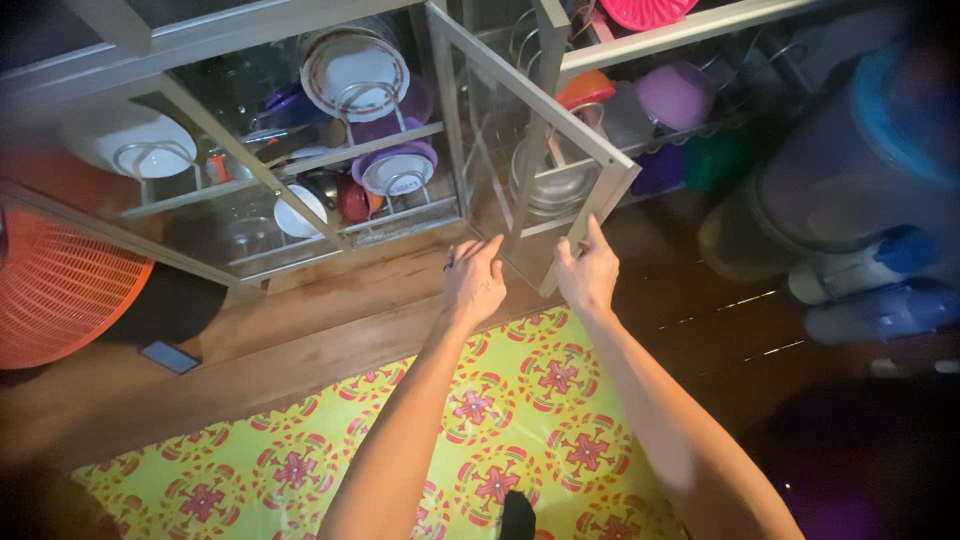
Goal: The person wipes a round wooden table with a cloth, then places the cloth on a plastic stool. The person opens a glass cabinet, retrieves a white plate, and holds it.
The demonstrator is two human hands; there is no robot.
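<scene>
The glass-paned, grey metal-framed cabinet door [530,150] stands ajar, light but breakable. The right hand [588,270] pinches its lower corner frame; the left hand [474,280] hovers beside, fingers loosely spread, empty.

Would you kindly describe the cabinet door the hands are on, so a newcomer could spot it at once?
Start at the low glass-fronted dish cabinet standing on the wooden floor. At its middle, one metal-framed glass door swings outward. The right hand grips its bottom corner and the left hand is beside it. It is the only door standing open; its neighbours are shut.
</scene>
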